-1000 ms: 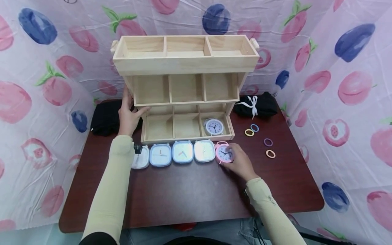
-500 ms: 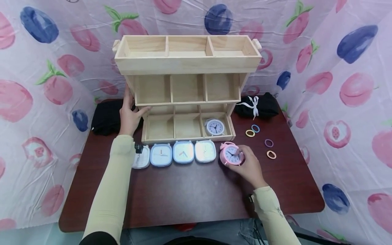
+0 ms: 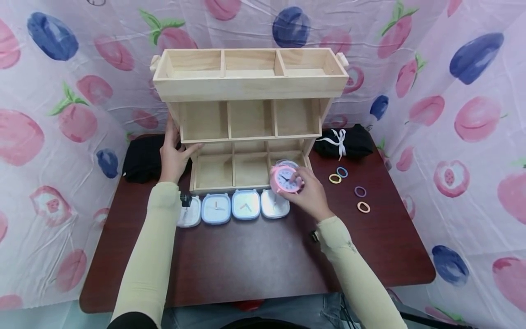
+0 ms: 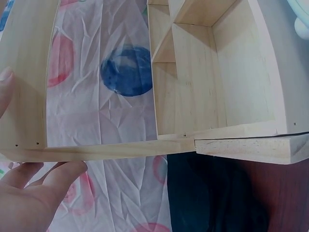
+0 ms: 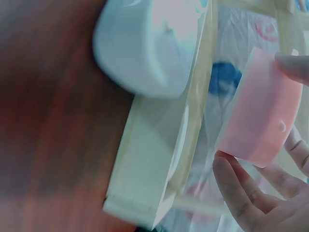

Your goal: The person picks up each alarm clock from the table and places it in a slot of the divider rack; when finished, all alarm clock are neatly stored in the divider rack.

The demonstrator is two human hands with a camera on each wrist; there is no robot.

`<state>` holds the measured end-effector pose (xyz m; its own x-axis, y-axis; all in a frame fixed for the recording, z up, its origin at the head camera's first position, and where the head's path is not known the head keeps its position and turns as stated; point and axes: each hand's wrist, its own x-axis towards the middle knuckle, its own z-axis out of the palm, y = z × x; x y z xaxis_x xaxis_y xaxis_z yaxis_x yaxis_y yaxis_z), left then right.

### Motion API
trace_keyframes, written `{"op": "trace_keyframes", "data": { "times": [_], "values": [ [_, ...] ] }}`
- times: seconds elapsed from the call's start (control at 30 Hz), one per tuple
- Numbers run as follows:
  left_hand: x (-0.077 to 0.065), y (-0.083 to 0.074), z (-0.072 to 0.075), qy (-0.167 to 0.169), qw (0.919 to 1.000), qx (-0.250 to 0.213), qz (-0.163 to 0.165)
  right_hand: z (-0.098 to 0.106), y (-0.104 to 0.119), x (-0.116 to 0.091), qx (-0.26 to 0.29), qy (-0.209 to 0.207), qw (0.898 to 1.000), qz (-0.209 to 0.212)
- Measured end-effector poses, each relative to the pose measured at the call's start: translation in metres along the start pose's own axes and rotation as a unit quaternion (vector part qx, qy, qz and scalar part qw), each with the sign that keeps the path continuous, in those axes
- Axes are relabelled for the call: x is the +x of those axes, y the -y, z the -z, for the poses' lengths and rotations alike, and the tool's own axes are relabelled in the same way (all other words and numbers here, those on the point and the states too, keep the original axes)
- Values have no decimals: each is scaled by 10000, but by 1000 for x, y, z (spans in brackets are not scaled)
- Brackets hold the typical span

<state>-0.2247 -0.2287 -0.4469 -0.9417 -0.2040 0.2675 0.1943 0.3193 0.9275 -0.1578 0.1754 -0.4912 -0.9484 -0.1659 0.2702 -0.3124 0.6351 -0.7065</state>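
My right hand point(image 3: 306, 194) pinches a pink alarm clock point(image 3: 285, 178) above the right compartment of the bottom drawer point(image 3: 213, 187). The right wrist view shows fingers and thumb around the clock's pink side point(image 5: 258, 108). Behind it, a white alarm clock point(image 3: 289, 163) in that compartment is mostly hidden. My left hand point(image 3: 172, 157) holds the left side of a wooden drawer organizer point(image 3: 250, 89), thumb at the front, fingers along the outer side panel point(image 4: 106, 151). Several square pale-blue and white clocks point(image 3: 216, 208) stand in a row before the drawer.
Black cloth bundles lie beside the organizer, one on the left point(image 3: 141, 157) and one with a white tie point(image 3: 345, 141) on the right. Several coloured rings point(image 3: 360, 192) lie at right on the dark wooden table point(image 3: 246, 265). Fruit-patterned cloth point(image 3: 431, 160) surrounds the table.
My right hand first drew the pink clock to the right, away from the row, then lifted it leftward over the bottom drawer. My left hand has stayed in place.
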Motion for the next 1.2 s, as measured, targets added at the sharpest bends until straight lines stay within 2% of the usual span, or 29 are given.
{"op": "trace_keyframes", "data": {
  "times": [0.1,0.23,0.5,0.63,0.87,0.97,1.13,1.2],
  "values": [
    [-1,-1,0,-6,10000,-12,21,-16,9,25,-254,334,9990,167],
    [-2,-2,0,16,10000,24,22,-35,21,53,-625,805,9946,167],
    [-1,-1,0,5,10000,38,-22,-69,37,87,-1128,1451,9829,-94],
    [-1,-1,-1,54,10000,-37,-54,-80,36,94,-1303,1605,9778,-338],
    [0,0,0,34,9999,-33,-105,-92,33,100,-1646,1875,9676,-395],
    [0,1,0,13,9999,-1,-109,-97,30,99,-1842,1863,9648,-239],
    [-1,1,0,-9,9999,31,-123,-102,23,93,-2366,1725,9558,258],
    [-1,1,0,10,9999,19,-124,-100,25,91,-2345,1743,9559,298]
  ]
}}
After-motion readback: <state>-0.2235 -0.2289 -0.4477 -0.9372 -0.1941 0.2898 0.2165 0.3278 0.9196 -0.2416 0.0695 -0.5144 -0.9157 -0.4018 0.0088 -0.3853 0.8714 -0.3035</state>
